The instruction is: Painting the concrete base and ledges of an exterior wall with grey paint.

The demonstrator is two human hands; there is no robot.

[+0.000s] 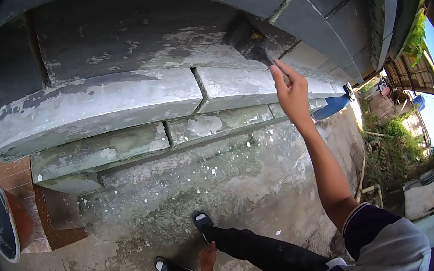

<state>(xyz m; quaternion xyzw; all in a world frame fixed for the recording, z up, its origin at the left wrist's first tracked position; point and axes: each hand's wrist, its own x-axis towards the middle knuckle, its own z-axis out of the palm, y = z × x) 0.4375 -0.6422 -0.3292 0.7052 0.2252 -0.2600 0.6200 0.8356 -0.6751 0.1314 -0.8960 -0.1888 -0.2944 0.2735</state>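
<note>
My right hand (291,86) is closed on the handle of a dark flat tool (259,49), a brush or scraper, whose wide end touches the dark upper face of a stepped block wall (123,33). Below that face runs a ledge of pale blocks (99,101), smeared with white and split by a dark joint. My left hand (207,253) hangs low against my dark trouser leg, fingers curled; whether it holds anything is too small to tell.
A bucket (23,213) stands at left by brown boards (55,231). A lower mossy ledge (215,125) borders the stained concrete floor (145,214). At right are a blue object (331,106), pipes (367,190), plants (396,140) and a pale slab (427,196).
</note>
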